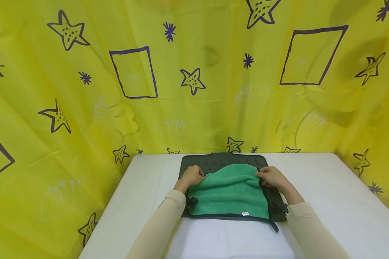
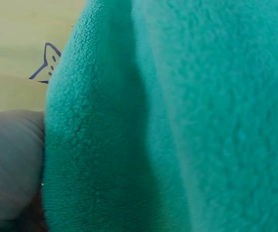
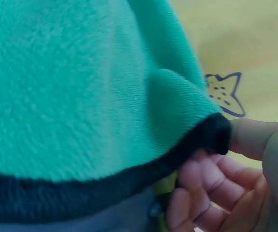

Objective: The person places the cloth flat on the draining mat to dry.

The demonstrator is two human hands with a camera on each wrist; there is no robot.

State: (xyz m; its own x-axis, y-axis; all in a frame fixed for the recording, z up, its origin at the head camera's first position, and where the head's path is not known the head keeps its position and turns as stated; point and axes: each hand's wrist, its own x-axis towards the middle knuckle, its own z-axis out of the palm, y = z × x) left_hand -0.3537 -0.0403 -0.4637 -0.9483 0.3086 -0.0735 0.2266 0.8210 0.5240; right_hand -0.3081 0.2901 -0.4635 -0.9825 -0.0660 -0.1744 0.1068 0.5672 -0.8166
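Note:
A green plush towel (image 1: 230,196) with dark edging is held up by both hands above a black ribbed mat (image 1: 210,162). Its lower edge hangs toward the near side, with a small white label (image 1: 245,213) and a dark hanging loop (image 1: 274,226). At the upper left, my left hand (image 1: 193,175) grips the towel's edge; in the left wrist view the towel (image 2: 100,130) hides most of those fingers. My right hand (image 3: 226,188) pinches a dark-bound corner between thumb and fingers, as the right wrist view shows. Folds run across the towel's upper part.
The mat lies on a white table (image 1: 149,180), near its far edge. Behind the table hangs a yellow curtain (image 1: 214,115) printed with stars and squares, which also closes in the left and right sides.

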